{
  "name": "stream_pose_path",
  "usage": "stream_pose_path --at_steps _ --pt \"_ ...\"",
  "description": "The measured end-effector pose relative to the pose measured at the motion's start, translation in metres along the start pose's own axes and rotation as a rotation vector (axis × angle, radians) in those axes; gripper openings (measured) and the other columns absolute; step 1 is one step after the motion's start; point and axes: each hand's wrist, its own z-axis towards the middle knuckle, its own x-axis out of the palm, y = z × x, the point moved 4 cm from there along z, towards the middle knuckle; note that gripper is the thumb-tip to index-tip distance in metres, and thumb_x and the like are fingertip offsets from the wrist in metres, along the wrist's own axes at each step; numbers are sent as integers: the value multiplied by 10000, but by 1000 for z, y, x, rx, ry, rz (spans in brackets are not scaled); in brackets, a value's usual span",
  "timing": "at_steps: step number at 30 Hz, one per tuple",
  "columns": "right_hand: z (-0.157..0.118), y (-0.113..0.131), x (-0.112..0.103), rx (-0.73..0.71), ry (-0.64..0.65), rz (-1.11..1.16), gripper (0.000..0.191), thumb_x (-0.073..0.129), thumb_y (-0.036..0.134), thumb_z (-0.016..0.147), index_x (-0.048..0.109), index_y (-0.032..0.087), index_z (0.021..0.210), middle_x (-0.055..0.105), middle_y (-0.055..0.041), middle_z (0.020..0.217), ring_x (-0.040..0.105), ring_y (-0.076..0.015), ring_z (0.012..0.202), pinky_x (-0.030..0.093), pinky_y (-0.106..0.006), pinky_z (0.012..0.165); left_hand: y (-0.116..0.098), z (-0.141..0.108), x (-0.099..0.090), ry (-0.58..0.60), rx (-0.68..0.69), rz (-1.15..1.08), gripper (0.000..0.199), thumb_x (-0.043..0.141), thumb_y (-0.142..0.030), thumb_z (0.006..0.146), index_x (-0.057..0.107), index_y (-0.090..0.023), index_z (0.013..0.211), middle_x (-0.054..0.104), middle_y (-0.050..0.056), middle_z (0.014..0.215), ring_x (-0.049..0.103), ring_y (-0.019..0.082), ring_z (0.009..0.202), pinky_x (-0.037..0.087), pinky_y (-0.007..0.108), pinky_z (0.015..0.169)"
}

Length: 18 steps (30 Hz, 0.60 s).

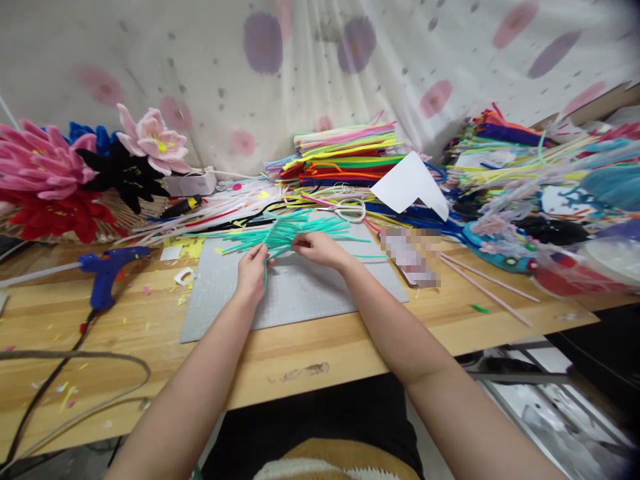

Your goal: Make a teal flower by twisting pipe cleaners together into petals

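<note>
My left hand [254, 272] is closed on a teal pipe cleaner piece, whose strands rise from the fingers and trail below the palm. Close to its right, my right hand [316, 248] pinches at the same teal strands; its fingertips are small and partly hidden. Behind both hands a loose pile of teal pipe cleaners [330, 229] lies across the grey cutting mat [310, 297]. A pair of white-handled scissors [353, 211] rests just beyond the pile.
A blue glue gun [104, 277] with its cord stands at left, below fuzzy flowers [45, 163]. Bundles of coloured pipe cleaners [345, 157] line the back, with a white paper [413, 185] leaning there. A pixelated object [413, 257] and pink sticks [487, 290] lie at right.
</note>
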Motion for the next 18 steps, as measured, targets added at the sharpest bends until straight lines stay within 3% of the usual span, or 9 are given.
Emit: stream_pose_path --at_steps 8,14,18 --pt "-3 15 26 -24 -98 0 230 524 290 856 685 231 1009 678 -49 1027 585 -169 925 388 -262 778 0 -9 8 18 -135 -155 110 598 -59 736 613 -160 776 575 -31 632 536 41 530 469 158 547" --pt "-1 7 26 -24 -175 177 204 538 311 840 706 220 911 680 -39 953 585 -158 911 399 -266 796 -3 -8 3 65 -129 -121 342 650 -74 701 593 -177 1022 661 5 769 642 83 655 461 154 521" --pt "1 0 32 27 -105 467 204 524 282 821 704 189 845 653 -6 736 570 -121 717 409 -235 687 -5 -7 2 104 -132 -91 340 654 -100 702 587 -174 1027 685 25 834 656 98 667 457 160 494"
